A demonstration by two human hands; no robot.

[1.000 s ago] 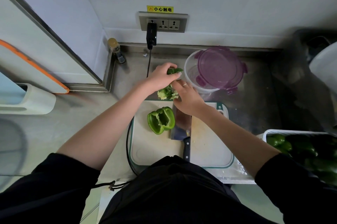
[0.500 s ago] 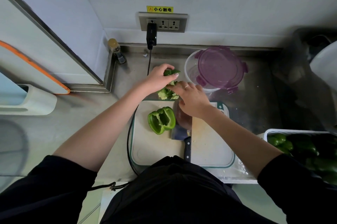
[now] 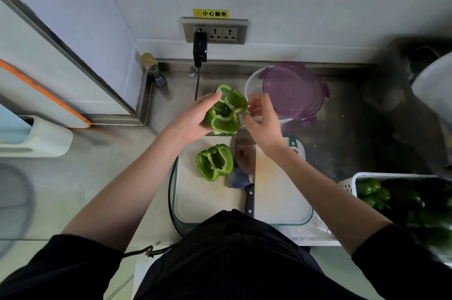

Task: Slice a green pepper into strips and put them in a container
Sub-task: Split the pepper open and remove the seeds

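One green pepper half [image 3: 226,110] is sitting cut side up above the far edge of the cutting board, its hollow inside and pale ribs showing. The other green pepper half [image 3: 214,161] is lying cut side up on the board, just left of the cleaver [image 3: 242,165], whose blade is resting flat with its black handle pointing toward the person. The clear round container [image 3: 254,87] is standing beyond the board, with its purple lid [image 3: 292,90] lying askew across it, leaving the left part uncovered.
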